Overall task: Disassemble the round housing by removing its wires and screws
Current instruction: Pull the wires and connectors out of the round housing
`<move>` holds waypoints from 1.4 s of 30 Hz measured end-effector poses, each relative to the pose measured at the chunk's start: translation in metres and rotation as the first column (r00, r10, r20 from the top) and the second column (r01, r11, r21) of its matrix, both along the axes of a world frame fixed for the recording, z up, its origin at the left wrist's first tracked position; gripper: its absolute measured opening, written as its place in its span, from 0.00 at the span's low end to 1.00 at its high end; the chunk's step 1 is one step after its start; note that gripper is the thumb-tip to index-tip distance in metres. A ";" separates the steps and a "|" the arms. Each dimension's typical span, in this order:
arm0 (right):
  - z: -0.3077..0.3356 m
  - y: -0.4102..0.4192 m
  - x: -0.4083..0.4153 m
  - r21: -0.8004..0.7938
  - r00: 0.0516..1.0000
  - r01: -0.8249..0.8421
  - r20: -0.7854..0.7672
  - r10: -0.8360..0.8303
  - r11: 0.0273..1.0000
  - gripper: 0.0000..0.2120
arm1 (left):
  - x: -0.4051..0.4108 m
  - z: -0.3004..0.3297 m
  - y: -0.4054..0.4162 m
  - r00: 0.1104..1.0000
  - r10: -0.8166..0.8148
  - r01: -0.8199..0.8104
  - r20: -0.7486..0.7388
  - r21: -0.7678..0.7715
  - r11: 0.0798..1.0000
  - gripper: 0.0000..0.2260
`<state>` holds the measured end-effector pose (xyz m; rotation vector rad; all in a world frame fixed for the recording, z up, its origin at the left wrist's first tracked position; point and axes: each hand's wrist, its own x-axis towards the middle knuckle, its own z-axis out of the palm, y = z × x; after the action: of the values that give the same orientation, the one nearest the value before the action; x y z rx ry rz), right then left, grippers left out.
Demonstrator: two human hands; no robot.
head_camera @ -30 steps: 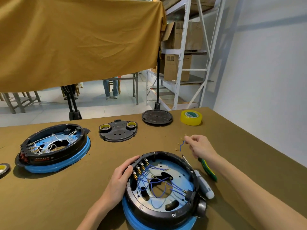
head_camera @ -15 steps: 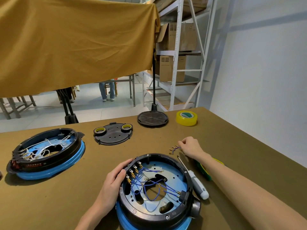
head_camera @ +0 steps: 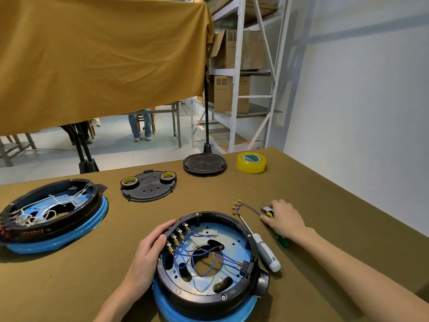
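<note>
The round housing (head_camera: 232, 296), black on a blue base, lies near the front edge with blue wires (head_camera: 204, 252) and brass terminals inside. My left hand (head_camera: 148, 252) grips its left rim beside the terminal row. A loose blue wire (head_camera: 242, 206) with gold lugs lies on the table behind the housing. Just right of that wire, my right hand (head_camera: 284, 219) curls over green-and-yellow pliers (head_camera: 281, 241), whose metal tip pokes out past the fingers. A white-handled screwdriver (head_camera: 265, 253) lies between the housing and the pliers.
A second housing (head_camera: 53, 228) with white wires sits at the left. A black cover plate (head_camera: 148, 189) carrying two tape rolls, a black round stand base (head_camera: 204, 163) and a yellow tape roll (head_camera: 251, 161) stand along the far edge. A wall is close on the right.
My right hand has let go of the loose blue wire, which now lies on the table, and moved right onto the pliers. My left hand has stayed on the housing rim.
</note>
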<state>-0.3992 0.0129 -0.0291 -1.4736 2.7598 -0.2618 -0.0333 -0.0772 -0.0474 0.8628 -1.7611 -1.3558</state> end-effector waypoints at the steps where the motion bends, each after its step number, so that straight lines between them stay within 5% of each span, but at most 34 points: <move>1: 0.001 0.002 -0.002 -0.005 1.000 -0.006 0.015 0.006 1.000 0.24 | 0.000 0.000 0.000 1.000 0.000 0.000 0.000 -0.002 1.000 0.21; 5: 0.004 0.002 -0.008 0.004 0.999 -0.010 0.036 0.010 1.000 0.23 | 0.000 -0.003 -0.001 1.000 -0.004 0.004 0.005 -0.002 1.000 0.16; 10: 0.006 -0.011 -0.012 0.015 0.996 0.044 0.075 -0.045 0.999 0.19 | 0.000 0.000 0.001 1.000 -0.003 0.003 0.004 0.005 1.000 0.22; 16: 0.005 -0.039 0.018 -0.181 0.996 -0.074 -0.054 0.066 0.981 0.19 | 0.000 -0.003 -0.002 1.000 0.002 -0.002 0.002 0.009 1.000 0.21; 23: -0.008 -0.044 0.035 -0.007 0.990 -0.054 -0.128 0.053 0.999 0.07 | 0.000 -0.006 -0.003 1.000 0.003 -0.003 0.016 0.006 1.000 0.21; 33: 0.005 -0.043 0.054 -0.182 0.995 -0.047 0.074 0.061 0.982 0.14 | 0.001 -0.008 -0.004 1.000 -0.011 0.011 0.029 -0.010 1.000 0.22; 39: 0.028 -0.036 0.092 -0.557 0.907 -0.206 0.199 0.370 0.805 0.09 | 0.001 -0.003 -0.002 1.000 -0.018 0.018 0.022 0.000 1.000 0.21; 42: 0.045 -0.030 0.119 -0.553 0.843 -0.307 0.220 0.491 0.775 0.08 | 0.001 -0.002 -0.002 1.000 -0.018 0.019 0.025 -0.011 1.000 0.21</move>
<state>-0.2804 -0.0168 0.0158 -1.8483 2.0942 -1.1746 -0.0319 -0.0788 -0.0490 0.8627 -1.7977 -1.3517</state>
